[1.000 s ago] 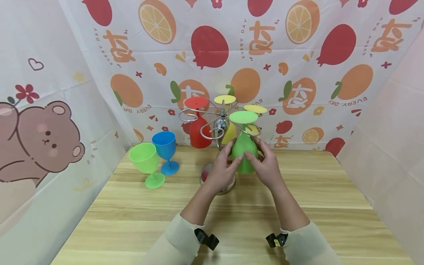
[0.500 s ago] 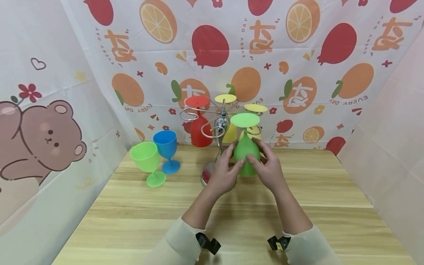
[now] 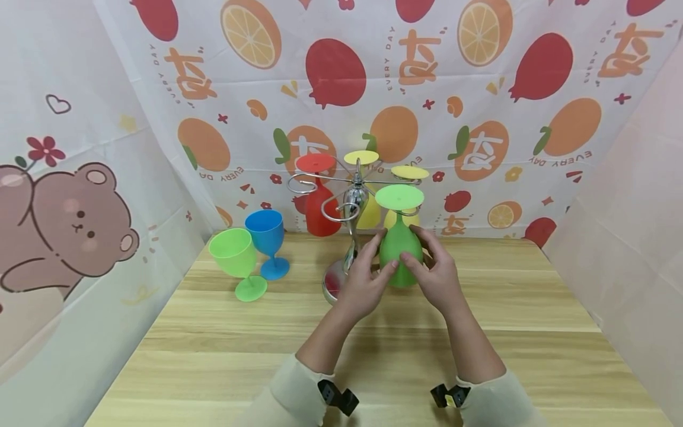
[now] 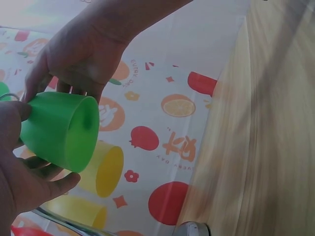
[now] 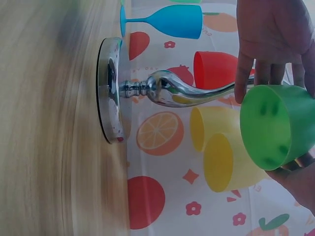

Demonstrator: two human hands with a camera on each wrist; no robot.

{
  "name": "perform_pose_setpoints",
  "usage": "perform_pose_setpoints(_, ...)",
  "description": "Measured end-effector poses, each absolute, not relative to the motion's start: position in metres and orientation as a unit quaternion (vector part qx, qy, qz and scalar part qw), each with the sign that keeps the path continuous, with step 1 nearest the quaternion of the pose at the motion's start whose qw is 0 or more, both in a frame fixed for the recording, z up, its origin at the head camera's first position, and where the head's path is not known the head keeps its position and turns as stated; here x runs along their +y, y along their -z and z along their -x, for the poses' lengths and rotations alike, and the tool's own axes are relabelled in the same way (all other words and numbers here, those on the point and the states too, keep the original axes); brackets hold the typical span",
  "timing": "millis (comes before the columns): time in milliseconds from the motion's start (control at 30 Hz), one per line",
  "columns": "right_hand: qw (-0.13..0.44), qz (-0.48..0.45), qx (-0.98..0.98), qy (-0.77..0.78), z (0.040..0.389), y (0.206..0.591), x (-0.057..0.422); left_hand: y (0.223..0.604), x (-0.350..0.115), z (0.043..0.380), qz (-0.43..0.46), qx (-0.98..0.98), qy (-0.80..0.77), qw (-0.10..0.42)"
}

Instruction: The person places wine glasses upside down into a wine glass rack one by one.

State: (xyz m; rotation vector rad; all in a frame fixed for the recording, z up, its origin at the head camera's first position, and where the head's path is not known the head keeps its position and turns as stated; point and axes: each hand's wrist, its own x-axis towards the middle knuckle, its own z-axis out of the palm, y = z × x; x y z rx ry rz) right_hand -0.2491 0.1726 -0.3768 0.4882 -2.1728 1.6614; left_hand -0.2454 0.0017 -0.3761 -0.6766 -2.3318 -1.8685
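Both my left hand (image 3: 364, 280) and my right hand (image 3: 439, 274) hold a green plastic goblet (image 3: 400, 248) upside down by its bowl, fingers curved round the sides and thumbs in front. Its round foot is uppermost, at the front right of a chrome goblet rack (image 3: 356, 196); one curled wire arm shows just under the foot. In the right wrist view the mouth of the green goblet (image 5: 265, 129) hangs well above the table. A red goblet (image 3: 322, 209) and two yellow goblets (image 5: 219, 162) hang upside down from the rack.
At the left of the wooden table (image 3: 224, 356) stand a light green goblet (image 3: 235, 254) and a blue goblet (image 3: 265, 234), both upright. The rack's round chrome base (image 5: 112, 91) rests on the table. A fruit-print cloth (image 3: 336, 71) hangs close behind.
Both hands have drawn the green goblet slightly toward me and to the right, with its foot further out along the wire arm. The other goblets stay put.
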Motion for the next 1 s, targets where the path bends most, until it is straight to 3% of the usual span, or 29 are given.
perform_pose_setpoints(1000,0.165,-0.182,-0.756,-0.606,0.248,0.394,0.182,0.39,0.007,0.247,0.246,-0.786,0.563,0.071)
